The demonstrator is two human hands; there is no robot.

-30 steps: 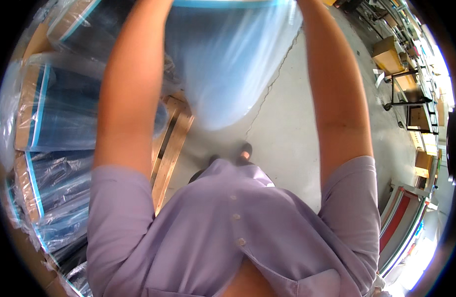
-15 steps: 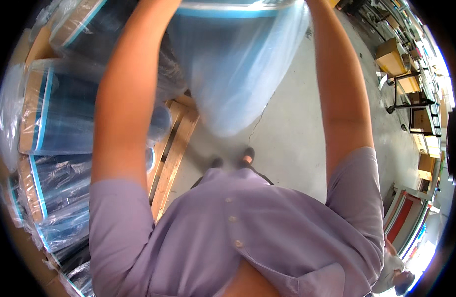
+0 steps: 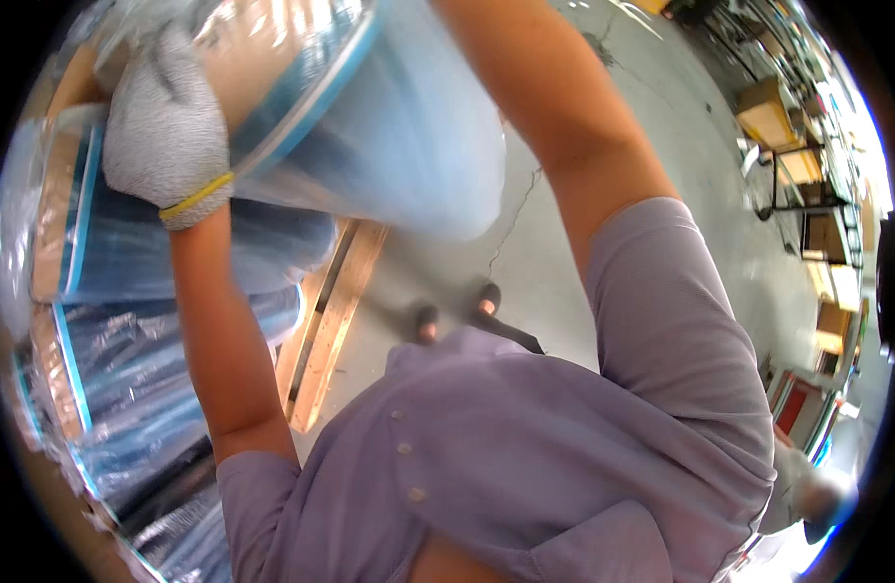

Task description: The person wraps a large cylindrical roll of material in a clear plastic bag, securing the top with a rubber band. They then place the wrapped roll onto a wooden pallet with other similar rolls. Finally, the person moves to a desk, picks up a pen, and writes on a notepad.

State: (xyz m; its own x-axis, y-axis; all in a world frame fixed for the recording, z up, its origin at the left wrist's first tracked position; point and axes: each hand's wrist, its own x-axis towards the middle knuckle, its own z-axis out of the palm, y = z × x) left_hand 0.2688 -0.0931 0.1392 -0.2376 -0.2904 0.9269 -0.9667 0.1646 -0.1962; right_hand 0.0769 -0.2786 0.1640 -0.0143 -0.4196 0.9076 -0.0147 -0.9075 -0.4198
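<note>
A large bundle wrapped in clear plastic (image 3: 409, 136), with a brown end and a blue-and-white band, slants over the stack on the left. My left hand (image 3: 168, 126), in a grey knit glove with a yellow cuff, is at the bundle's brown end and grips it there; the fingertips are hidden. My right forearm stretches up past the bundle's far side, and its hand is beyond the top edge. Under the bundle lie similar dark plastic-wrapped bundles (image 3: 127, 335) with brown ends and blue edge strips.
A wooden pallet (image 3: 341, 321) shows beneath the stack. Grey cracked floor (image 3: 554, 282) lies around my feet. Along the right run racks with cardboard boxes (image 3: 766, 109) and a black wheeled frame (image 3: 807, 206). Another person (image 3: 802, 491) is at the lower right.
The bundle has swung left, from in front of me to over the stack. My left hand has come into view at its brown end, and my right arm has moved left.
</note>
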